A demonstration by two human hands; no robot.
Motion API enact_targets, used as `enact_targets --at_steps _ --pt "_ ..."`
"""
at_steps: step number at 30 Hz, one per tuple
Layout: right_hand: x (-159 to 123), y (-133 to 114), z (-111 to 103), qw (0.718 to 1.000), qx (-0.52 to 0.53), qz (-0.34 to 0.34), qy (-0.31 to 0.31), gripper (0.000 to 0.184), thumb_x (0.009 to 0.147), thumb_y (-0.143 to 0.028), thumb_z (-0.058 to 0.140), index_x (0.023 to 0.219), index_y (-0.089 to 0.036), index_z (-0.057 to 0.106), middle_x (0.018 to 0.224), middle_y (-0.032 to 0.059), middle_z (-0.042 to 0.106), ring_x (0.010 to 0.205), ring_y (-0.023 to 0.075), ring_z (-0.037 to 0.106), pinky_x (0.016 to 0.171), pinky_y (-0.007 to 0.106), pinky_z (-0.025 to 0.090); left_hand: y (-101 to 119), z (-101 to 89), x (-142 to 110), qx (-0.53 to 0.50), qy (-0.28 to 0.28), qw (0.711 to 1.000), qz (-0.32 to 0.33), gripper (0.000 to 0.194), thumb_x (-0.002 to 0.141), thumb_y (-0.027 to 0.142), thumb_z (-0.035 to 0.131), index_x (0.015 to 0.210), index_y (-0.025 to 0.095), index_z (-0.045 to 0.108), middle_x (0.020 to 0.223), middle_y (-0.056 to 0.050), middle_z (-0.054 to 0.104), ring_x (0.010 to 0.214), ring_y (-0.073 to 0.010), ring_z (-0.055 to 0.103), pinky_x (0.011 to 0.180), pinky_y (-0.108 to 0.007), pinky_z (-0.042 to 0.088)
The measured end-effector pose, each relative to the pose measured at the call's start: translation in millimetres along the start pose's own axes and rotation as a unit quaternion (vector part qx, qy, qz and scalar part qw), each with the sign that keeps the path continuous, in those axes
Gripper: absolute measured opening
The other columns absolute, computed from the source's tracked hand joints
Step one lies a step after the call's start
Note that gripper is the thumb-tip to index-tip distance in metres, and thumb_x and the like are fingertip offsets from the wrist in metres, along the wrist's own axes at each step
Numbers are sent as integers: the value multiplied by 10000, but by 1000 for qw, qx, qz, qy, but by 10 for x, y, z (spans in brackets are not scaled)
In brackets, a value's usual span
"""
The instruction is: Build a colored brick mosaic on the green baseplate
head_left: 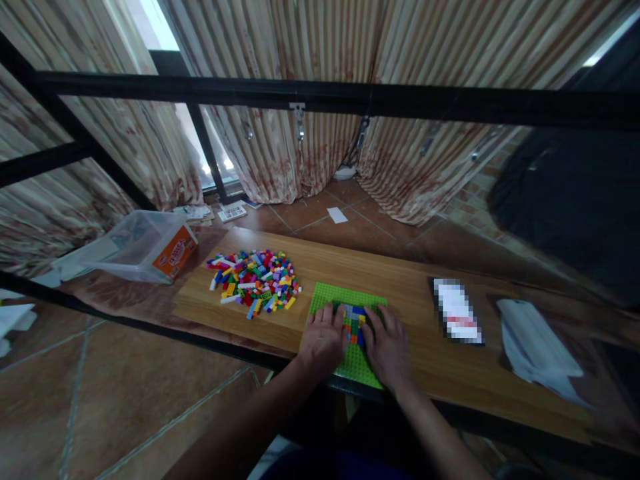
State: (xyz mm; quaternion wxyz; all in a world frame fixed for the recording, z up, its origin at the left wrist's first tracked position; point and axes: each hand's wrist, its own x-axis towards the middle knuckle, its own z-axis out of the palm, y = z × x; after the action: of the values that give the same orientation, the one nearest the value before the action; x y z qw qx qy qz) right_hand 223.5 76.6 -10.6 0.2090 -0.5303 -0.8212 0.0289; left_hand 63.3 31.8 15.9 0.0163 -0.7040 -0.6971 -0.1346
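Note:
A green baseplate [350, 297] lies on the wooden table near its front edge. A small cluster of coloured bricks [355, 323] is stuck on it between my hands. My left hand [324, 340] rests flat on the plate's left part, fingers stretched beside the bricks. My right hand [386, 345] lies on the plate's right part, fingers extended and touching the brick cluster. To the left, a loose pile of coloured bricks [256, 280] is spread on the table.
A clear plastic box with an orange label [150, 248] lies on its side at the table's left end. A blurred white item [457, 312] and a white bag [535, 347] sit to the right. A black frame bar [320, 97] crosses overhead; curtains hang behind.

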Motion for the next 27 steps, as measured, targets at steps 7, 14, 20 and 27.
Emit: enact_targets --at_steps 7,14,20,27 --pt "-9 -13 -38 1000 7 -1 1 453 962 -398 312 1308 -190 515 1366 144 462 1265 286 397 996 498 363 62 -50 -157 -29 10 999 -10 539 906 423 433 1404 224 387 1409 -137 440 1195 -323 464 971 -523 388" --pt "-18 4 -19 1000 1 -1 -4 449 970 -328 253 1293 -172 524 1367 142 463 1278 276 386 1004 493 348 130 9 -191 -63 -22 995 76 545 935 433 354 1428 201 331 1528 -88 288 1402 -285 229 1098 -601 215" --pt "-21 -14 -23 1000 -8 7 -14 445 967 -322 264 1302 -170 515 1386 136 444 1286 283 375 1024 506 332 111 49 -142 -64 -46 992 103 596 938 462 328 1435 134 312 1525 -115 291 1411 -271 224 1120 -563 213" --pt "-13 -4 16 1000 -21 4 -19 448 966 -312 256 1305 -165 510 1384 153 429 1287 294 363 1008 500 348 191 26 -84 -34 -64 992 103 588 923 423 371 1402 83 374 1491 -154 346 1392 -318 258 1110 -559 232"
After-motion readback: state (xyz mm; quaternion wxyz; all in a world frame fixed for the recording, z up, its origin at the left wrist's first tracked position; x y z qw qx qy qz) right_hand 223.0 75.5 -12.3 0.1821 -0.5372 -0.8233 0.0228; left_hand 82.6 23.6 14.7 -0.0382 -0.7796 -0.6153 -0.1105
